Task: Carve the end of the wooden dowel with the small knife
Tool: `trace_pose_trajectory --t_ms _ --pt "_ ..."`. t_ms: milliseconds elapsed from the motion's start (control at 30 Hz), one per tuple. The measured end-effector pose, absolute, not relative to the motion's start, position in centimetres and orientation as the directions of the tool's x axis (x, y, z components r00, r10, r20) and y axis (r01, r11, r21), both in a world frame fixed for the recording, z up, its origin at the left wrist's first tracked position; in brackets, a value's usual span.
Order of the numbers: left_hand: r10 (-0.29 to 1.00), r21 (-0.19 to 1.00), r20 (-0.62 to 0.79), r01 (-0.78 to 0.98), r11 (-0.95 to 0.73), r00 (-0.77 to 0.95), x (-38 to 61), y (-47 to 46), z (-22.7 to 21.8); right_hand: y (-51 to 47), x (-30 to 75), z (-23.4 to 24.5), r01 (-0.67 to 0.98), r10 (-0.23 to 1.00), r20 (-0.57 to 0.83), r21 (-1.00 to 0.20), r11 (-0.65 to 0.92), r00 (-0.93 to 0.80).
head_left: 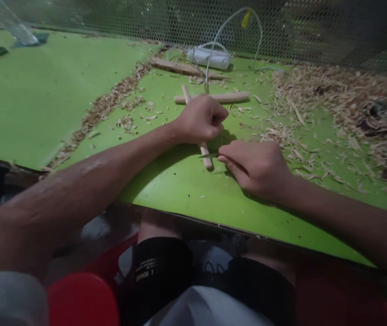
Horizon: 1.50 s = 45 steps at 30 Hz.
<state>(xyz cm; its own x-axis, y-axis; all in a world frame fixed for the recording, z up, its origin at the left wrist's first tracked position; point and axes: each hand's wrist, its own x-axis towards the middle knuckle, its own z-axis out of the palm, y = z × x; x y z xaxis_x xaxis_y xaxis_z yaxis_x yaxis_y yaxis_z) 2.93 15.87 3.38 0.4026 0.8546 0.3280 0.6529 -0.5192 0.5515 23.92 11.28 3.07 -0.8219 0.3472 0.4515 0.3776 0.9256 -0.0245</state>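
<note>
My left hand is closed around a slim pale wooden stick, whose two ends show beyond the fist. The near end points toward me over the green table. In my right hand I pinch a small knife; its thin blade lies across the stick close to the near end. Most of the knife's handle is hidden by the fingers. Behind my left hand a second rounded wooden stick lies crosswise, with the held stick's far end crossing over it.
A rough wood piece lies farther back, near a white cylindrical device with a looped cable. Wood shavings pile up on the right, and a strip of shavings runs along the left. A perforated metal screen borders the green table.
</note>
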Motion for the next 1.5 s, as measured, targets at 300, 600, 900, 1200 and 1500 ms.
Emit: trace_pose_trajectory --t_ms 300,600,900,1200,1500 --pt "0.836 0.522 0.206 0.665 -0.534 0.509 2.9 15.7 4.2 11.4 24.3 2.5 0.367 0.379 0.502 -0.127 0.921 -0.778" --pt "0.824 0.568 0.314 0.602 -0.561 0.472 2.3 16.2 4.7 11.8 25.2 2.2 0.434 0.442 0.532 -0.149 0.888 -0.722" --pt "0.91 0.625 0.348 0.668 -0.403 0.224 0.8 17.5 3.8 11.7 24.6 2.3 0.463 0.417 0.591 -0.082 0.883 -0.69" --pt "0.913 0.691 0.407 0.662 -0.291 -0.022 -0.5 18.4 3.9 12.1 24.3 2.1 0.458 0.415 0.606 -0.092 0.884 -0.679" --pt "0.795 0.673 0.57 0.672 -0.309 -0.206 -4.6 19.9 4.9 12.7 25.0 2.6 0.369 0.445 0.576 -0.252 0.895 -0.685"
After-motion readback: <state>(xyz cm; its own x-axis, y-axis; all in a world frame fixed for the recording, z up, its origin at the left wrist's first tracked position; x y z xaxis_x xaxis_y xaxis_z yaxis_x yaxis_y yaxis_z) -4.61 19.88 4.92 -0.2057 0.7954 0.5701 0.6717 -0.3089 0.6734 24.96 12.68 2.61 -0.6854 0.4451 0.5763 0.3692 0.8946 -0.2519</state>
